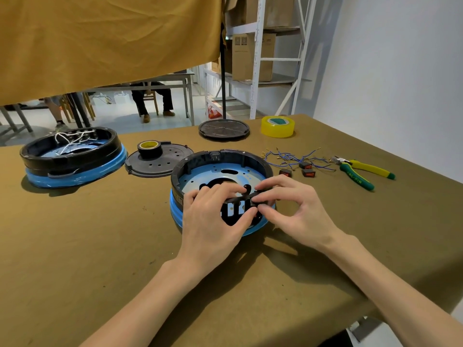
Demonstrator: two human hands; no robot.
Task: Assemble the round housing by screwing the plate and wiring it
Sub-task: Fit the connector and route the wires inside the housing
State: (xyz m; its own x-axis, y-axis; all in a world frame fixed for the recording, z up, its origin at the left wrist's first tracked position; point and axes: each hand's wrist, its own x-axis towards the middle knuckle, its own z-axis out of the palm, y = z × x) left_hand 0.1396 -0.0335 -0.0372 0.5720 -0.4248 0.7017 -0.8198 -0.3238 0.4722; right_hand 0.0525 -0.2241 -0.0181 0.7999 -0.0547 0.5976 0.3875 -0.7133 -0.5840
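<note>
Both bare forearms reach in from the near edge, the left hand [213, 221] and right hand [293, 211] meeting over the near rim of the round housing [220, 176], each pinching an end of a slotted black plate [238, 205] between thumb and fingertips. Left of the hands sits one more wired housing [72, 156]; beyond them, two black lids, two tape rolls. Right of them lie three rocker switches [302, 170], blue wires [293, 157] too tangled to count, and pliers [360, 172].
</note>
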